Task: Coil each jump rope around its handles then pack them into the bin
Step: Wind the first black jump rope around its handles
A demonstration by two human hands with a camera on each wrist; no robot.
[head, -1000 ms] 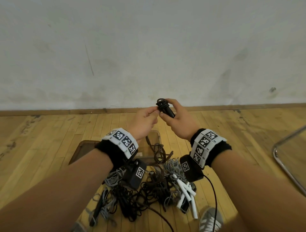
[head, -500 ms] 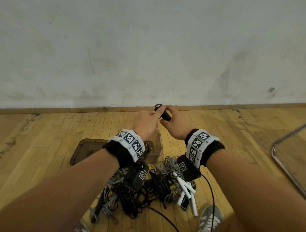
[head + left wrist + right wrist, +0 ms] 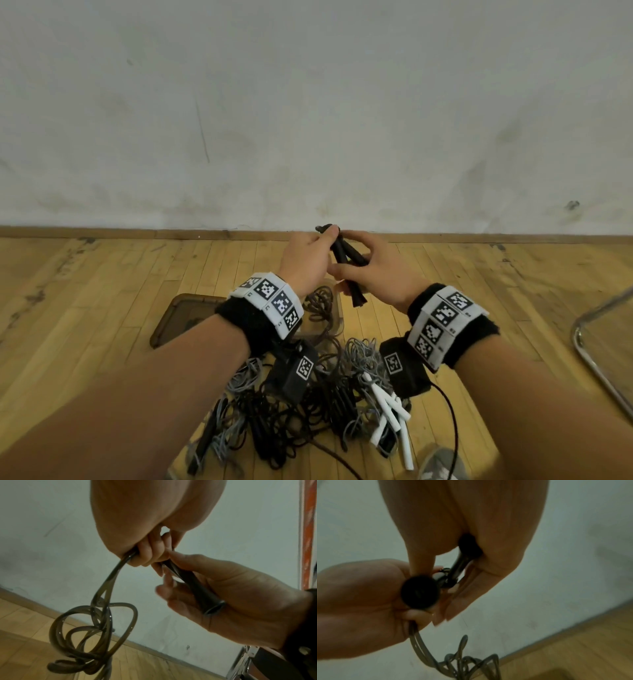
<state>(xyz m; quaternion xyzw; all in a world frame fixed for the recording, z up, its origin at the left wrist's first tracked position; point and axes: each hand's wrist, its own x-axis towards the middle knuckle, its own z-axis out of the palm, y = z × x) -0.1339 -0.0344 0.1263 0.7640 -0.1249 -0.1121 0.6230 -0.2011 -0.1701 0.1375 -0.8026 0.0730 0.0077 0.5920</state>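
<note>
I am reading no words, only black-and-white square codes on the wristbands (image 3: 270, 301). The brown see-through bin (image 3: 334, 318) is holding one dark cord. My left hand (image 3: 303, 263) and right hand (image 3: 380, 274) are gripping the black handles (image 3: 344, 262) above it, long axis running from 11 to 5 o'clock. The dark rope (image 3: 96, 632) is hanging in loops. At 6 o'clock the rope pile (image 3: 308, 411) is lying on the floor.

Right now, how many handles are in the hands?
2. One handle points down between left hand and right hand; the other handle lies across the right fingers. None seem hidden.
</note>
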